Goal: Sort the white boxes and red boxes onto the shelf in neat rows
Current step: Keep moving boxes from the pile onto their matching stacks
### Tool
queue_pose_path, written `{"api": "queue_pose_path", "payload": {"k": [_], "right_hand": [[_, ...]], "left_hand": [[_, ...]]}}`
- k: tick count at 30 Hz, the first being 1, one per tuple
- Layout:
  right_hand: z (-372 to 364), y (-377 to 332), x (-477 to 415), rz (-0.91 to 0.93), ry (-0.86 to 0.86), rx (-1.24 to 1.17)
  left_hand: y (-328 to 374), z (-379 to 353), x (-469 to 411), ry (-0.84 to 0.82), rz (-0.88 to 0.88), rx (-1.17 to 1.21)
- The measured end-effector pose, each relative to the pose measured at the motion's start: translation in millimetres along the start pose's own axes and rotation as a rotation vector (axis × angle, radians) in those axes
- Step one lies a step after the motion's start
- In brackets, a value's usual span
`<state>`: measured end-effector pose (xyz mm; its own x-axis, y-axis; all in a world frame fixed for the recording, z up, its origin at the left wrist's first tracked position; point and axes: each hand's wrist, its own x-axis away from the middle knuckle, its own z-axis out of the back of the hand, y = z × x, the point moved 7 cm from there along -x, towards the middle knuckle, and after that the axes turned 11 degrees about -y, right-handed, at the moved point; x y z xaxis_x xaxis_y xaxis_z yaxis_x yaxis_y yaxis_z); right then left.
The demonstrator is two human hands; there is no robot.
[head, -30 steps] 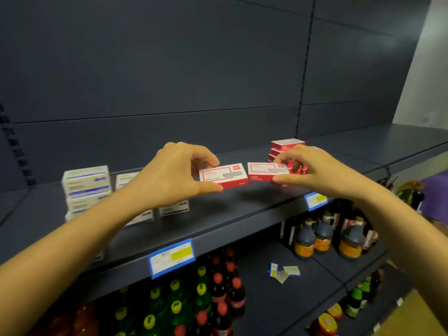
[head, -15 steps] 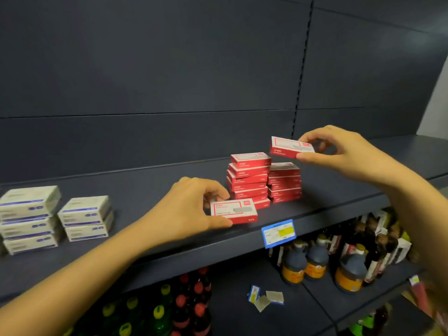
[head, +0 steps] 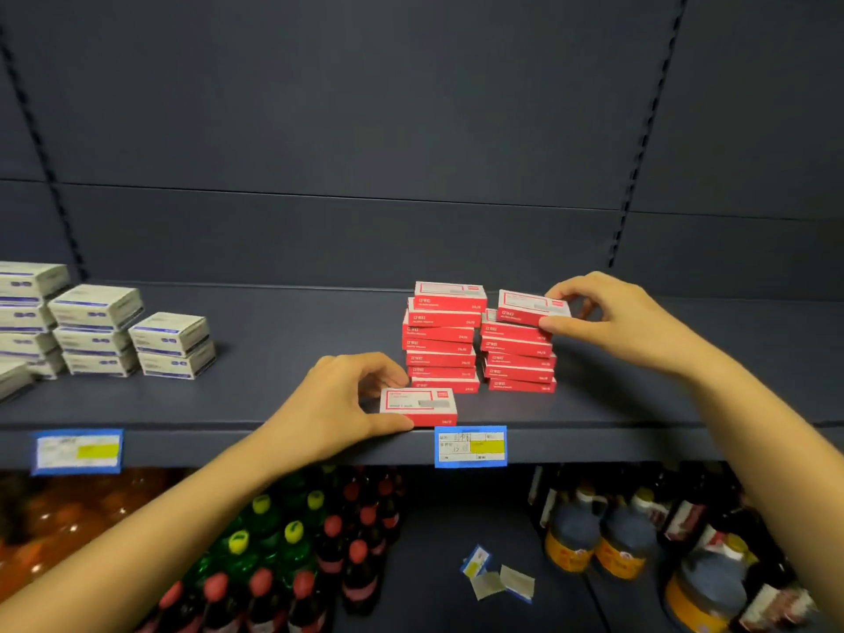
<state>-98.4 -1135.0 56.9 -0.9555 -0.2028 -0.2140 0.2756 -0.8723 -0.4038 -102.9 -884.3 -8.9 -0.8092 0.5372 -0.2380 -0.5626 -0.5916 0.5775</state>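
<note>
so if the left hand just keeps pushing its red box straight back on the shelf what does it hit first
Most likely the taller red stack. The left hand holds a red box flat at the shelf front, directly before that stack's base. Depth is hard to judge, but nothing else shows between them.

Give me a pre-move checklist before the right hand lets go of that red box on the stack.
1. Right hand grips the red box: ok.
2. Box lying flat and square on the right stack: not ok, it sits tilted and skewed.
3. Stacks level: cannot tell; left stack looks taller.
4. Left hand grips the front box at the shelf edge: ok.
5. White boxes apart from the red: ok.
</note>
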Motion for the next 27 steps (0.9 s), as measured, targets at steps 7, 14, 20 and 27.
{"api": "queue_pose_path", "payload": {"k": [7,14,20,27], "right_hand": [[3.4,-0.3,-6.8,0.037,-0.002,0.02],[15.7,-95.6,-19.5,0.37,0.137,0.017],[-55.8,-201.6,-47.3,0.583,-0.021,0.059],[-138.4,-317.9,-67.0,0.746,-0.174,0.008]], "left_hand": [[5.0,-0.5,9.0,0.079,0.032,-0.074],[-6.6,64.8,45.8,0.317,0.139,-0.343],[-48.2,137.4,117.9,0.437,0.417,-0.518],[-96.5,209.7,222.0,0.522,0.674,-0.623]]}}
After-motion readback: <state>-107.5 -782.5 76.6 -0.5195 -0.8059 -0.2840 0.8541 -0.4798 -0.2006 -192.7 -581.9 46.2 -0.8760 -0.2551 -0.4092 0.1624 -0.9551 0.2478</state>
